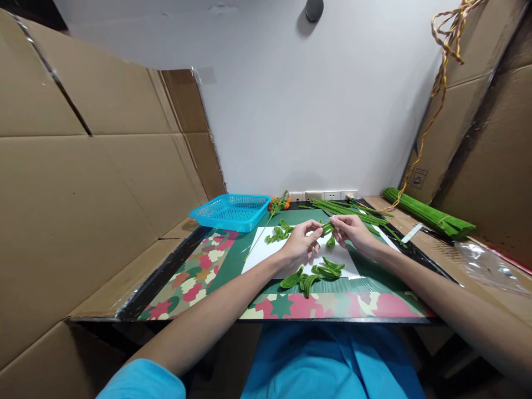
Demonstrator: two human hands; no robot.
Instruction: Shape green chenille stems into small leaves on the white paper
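Over a white sheet [260,249], my left hand [305,241] and my right hand [349,230] meet fingertip to fingertip. Between them is a small green fuzzy piece [328,228], pinched at its left end by my left hand and at its right end by my right hand. Curved green fuzzy pieces [328,270] lie below the hands, several near the sheet's lower edge. A cluster of curled green pieces [279,234] rests on the sheet left of my left hand. One more green loop [331,242] sits just under the held piece.
A blue plastic basket [235,211] stands at the back left, beside orange flowers on a green stem [279,205]. Long green stems [349,210] lie behind my right hand. A green bundle [430,213] and a clear plastic bag [490,266] are at the right. Cardboard walls flank the table.
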